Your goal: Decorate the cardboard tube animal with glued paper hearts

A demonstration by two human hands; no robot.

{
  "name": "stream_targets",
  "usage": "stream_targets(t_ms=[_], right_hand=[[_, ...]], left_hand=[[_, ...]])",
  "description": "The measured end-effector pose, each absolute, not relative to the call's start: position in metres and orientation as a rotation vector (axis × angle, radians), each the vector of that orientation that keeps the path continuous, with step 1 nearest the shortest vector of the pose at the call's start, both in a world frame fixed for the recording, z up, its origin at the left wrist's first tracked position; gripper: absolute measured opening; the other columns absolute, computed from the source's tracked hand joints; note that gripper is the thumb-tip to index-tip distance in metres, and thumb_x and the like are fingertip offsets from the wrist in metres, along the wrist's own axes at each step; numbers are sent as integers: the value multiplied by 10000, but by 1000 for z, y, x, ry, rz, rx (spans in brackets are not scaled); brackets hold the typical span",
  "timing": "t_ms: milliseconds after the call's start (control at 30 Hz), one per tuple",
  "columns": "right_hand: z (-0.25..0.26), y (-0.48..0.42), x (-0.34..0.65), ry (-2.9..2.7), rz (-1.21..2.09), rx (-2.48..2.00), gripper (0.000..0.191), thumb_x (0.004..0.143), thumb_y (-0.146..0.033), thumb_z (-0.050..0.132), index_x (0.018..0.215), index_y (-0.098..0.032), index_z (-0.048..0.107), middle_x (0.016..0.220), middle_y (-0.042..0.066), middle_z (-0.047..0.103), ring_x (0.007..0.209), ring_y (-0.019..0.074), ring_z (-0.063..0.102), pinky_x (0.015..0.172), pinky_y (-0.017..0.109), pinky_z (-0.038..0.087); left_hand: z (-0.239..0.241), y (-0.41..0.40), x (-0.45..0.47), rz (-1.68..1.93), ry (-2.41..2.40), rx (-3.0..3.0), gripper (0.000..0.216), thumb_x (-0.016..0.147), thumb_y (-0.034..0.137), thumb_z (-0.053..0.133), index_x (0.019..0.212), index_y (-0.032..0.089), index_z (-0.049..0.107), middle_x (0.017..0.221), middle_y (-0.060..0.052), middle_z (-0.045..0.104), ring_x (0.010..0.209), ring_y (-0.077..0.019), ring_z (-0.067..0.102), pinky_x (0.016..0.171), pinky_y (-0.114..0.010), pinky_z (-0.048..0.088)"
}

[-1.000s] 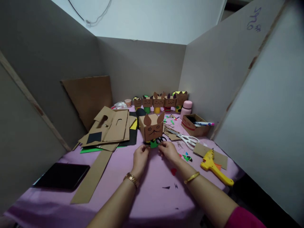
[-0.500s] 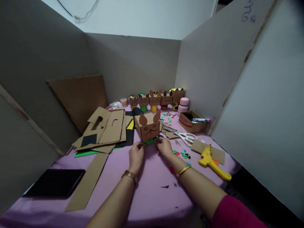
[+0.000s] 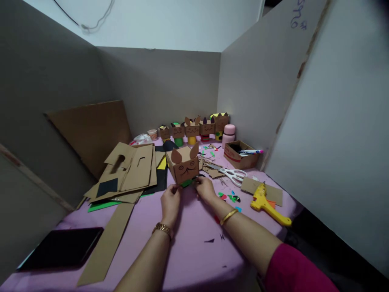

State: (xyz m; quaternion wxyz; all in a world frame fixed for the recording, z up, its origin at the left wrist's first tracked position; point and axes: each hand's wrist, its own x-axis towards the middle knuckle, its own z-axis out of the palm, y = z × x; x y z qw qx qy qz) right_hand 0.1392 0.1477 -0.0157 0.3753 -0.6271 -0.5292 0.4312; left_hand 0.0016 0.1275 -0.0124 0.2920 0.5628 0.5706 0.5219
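Head view: green base (image 3: 186,183) under box (image 3: 184,165) pinched by left hand (image 3: 170,202), right hand (image 3: 206,189); scissors (image 3: 234,175) near, centre right; tablecloth (image 3: 194,251) edge lower right.

Six cardboard animal figures (image 3: 184,166) (five lined up at the back), one glue gun (image 3: 263,201), one pair of scissors (image 3: 235,176), one tablet (image 3: 60,253).

Matt brown cardboard box figure (image 3: 183,167); smooth lilac cloth over the surface (image 3: 194,247); glossy yellow plastic glue gun (image 3: 267,204); shiny gold metal wristwatch (image 3: 162,229).
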Motion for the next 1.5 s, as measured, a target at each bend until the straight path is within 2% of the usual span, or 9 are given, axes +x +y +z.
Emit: stream_targets(t_ms=[300,433,533,733,833,1000,1067,1300,1500], right_hand=[[-9,138,143,-1398,1074,-1570,241,889,-285,537,1095,-165,566,1071,65,617,849,191,628,710,376,536],[2,113,159,-1461,1057,-1503,180,888,-282,539,984,-139,594,865,20,643,645,128,616,562,283,526],[6,93,176,-1510,1018,-1424,96,836,-233,588,844,-143,620,623,-52,582,444,78,518,418,201,433],[5,56,219,-1554,792,-1436,181,781,-245,555,634,-161,619,519,-39,573,450,113,531,434,208,404],[6,38,247,-1499,556,-1582,280,844,-287,436,682,-160,626,572,7,634,468,152,569,455,243,429],[4,15,270,-1474,143,-1817,291,852,-208,406,948,-140,672,916,143,721,853,276,650,749,362,463],[-1,10,268,-1518,56,-1884,307,850,-167,403,993,-142,673,968,164,713,893,291,646,774,381,455],[-14,-7,258,-1644,-111,-1988,339,839,-306,513,1114,-149,632,893,154,713,791,311,662,679,393,491],[-26,-19,250,-1755,-175,-1901,277,867,-239,456,1031,-179,671,1027,130,677,985,277,601,827,369,480]], left_hand=[[-7,116,0,1393,1455,1464,264,666,395,579,762,161,653,682,-44,672,648,-192,599,569,-259,431],[-2,95,7,1316,1369,1475,299,680,419,580,795,150,640,622,-14,633,538,-157,551,498,-239,405],[1,80,18,1234,1294,1500,292,706,421,572,810,152,614,620,7,601,482,-125,498,452,-215,372],[-2,61,30,1085,1173,1603,218,743,381,553,734,166,590,621,7,593,511,-130,514,478,-217,392],[-4,58,29,1080,1189,1637,204,745,367,549,729,167,588,630,-3,592,552,-150,526,505,-234,401],[-2,55,28,1078,1217,1708,190,745,365,549,726,182,595,653,-5,605,617,-176,545,559,-252,404],[-1,54,28,1071,1217,1736,185,743,365,553,710,188,597,653,-3,612,630,-179,551,577,-255,404],[-2,54,25,1059,1249,1813,211,756,390,532,716,194,598,656,-5,625,647,-192,563,607,-269,413],[-3,54,26,1046,1256,1820,196,768,374,521,719,202,600,673,-10,639,666,-202,576,622,-270,409]])
